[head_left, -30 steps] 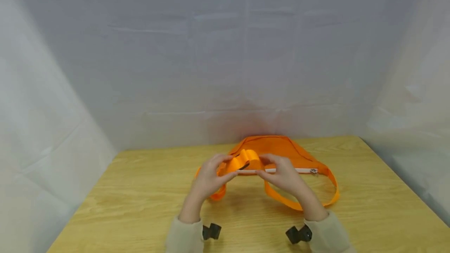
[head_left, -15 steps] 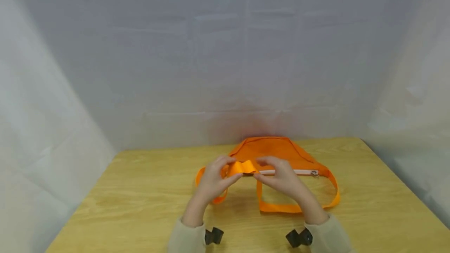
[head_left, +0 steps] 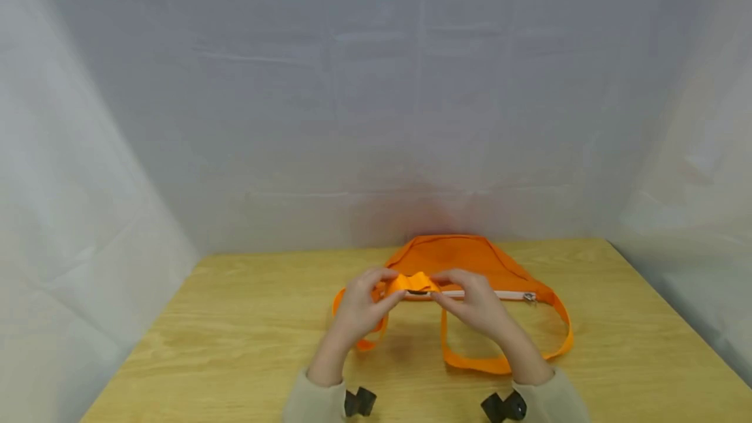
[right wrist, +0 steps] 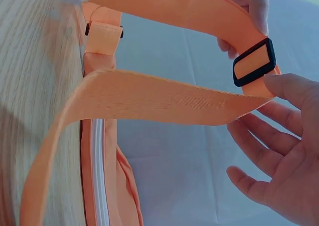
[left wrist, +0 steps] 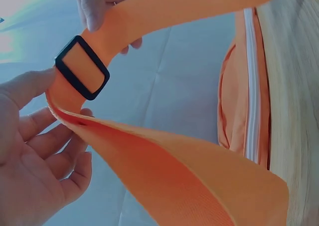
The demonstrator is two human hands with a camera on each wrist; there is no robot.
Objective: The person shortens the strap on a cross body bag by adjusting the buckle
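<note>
An orange waist bag [head_left: 452, 258] lies at the back of the table, its white zipper [head_left: 511, 294] facing the person. Its orange strap [head_left: 420, 279] is raised in front of it. My left hand [head_left: 361, 305] pinches the strap between thumb and fingers. From the other side, my right hand [head_left: 477, 304] also pinches it. Between the hands sits a black slider buckle [left wrist: 73, 80] threaded on the strap. In the right wrist view, the right thumb touches the edge of this slider [right wrist: 255, 77]; the remaining fingers lie behind the strap.
Strap loops hang down to the wooden table [head_left: 247, 318] on both sides of the hands. A second black buckle [right wrist: 121, 32] joins the strap to the bag's end. White sheeting [head_left: 376, 116] stands behind the table and at both sides.
The strap section between the hands has gone from a tall upright loop to a low, flatter fold. Both hands keep holding it; the right-hand strap loop has shifted on the table.
</note>
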